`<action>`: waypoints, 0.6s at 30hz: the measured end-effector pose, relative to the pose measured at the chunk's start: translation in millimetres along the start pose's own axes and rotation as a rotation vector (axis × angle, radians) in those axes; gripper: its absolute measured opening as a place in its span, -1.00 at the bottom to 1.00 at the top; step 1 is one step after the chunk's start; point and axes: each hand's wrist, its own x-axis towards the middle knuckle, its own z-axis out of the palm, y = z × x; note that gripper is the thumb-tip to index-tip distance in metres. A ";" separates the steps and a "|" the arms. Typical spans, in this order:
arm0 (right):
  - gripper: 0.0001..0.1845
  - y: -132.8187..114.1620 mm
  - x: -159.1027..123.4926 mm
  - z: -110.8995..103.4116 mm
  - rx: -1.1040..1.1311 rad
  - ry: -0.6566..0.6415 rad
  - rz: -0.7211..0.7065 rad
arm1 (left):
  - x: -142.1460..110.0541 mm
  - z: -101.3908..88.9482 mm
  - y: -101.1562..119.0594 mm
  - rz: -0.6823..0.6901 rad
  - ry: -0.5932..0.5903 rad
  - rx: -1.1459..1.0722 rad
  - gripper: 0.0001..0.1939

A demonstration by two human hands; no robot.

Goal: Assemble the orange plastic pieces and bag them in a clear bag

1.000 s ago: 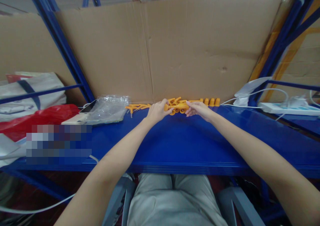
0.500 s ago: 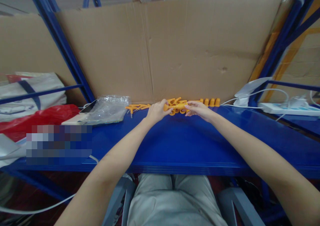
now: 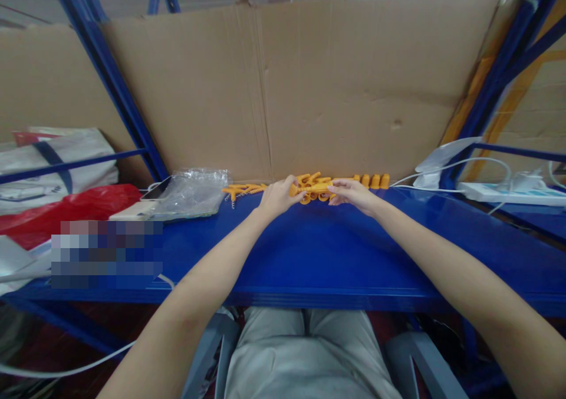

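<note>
Between my two hands is a yellow corkscrew part (image 3: 317, 188), lying roughly level, one end in each hand's fingers. My left hand (image 3: 277, 197) is closed around its left end, the thumb pressing from the front. At its right end, the fingertips of my right hand (image 3: 352, 194) pinch it. Right behind and below lies a pile of yellow corkscrew pieces (image 3: 309, 178), partly hidden by the held part. Left of my left hand, yellow T-handled corkscrews (image 3: 233, 193) with metal spirals lie in a row. Yellow cup-shaped pieces (image 3: 375, 181) stand in a row beyond my right hand.
A blue table (image 3: 318, 257) runs under everything, with a cardboard panel (image 3: 354, 86) along its back. Clear plastic bags (image 3: 194, 193) and a red bag (image 3: 75, 207) lie at left. A white power strip (image 3: 508, 193) with cables is at right. Blue posts (image 3: 119, 86) rise at both sides.
</note>
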 end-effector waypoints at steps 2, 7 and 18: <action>-0.77 -0.3 0.1 0.5 0.002 0.012 -0.008 | 0.0 0.6 -0.7 0.005 -0.001 -0.011 -0.66; -0.74 1.3 2.4 -1.3 -0.017 0.092 -0.063 | -0.5 0.5 -2.7 0.029 -0.016 -0.054 -0.58; -0.51 3.8 29.1 -12.0 -0.326 0.408 -0.381 | 10.6 -12.9 -51.6 -0.362 -0.002 0.093 -0.65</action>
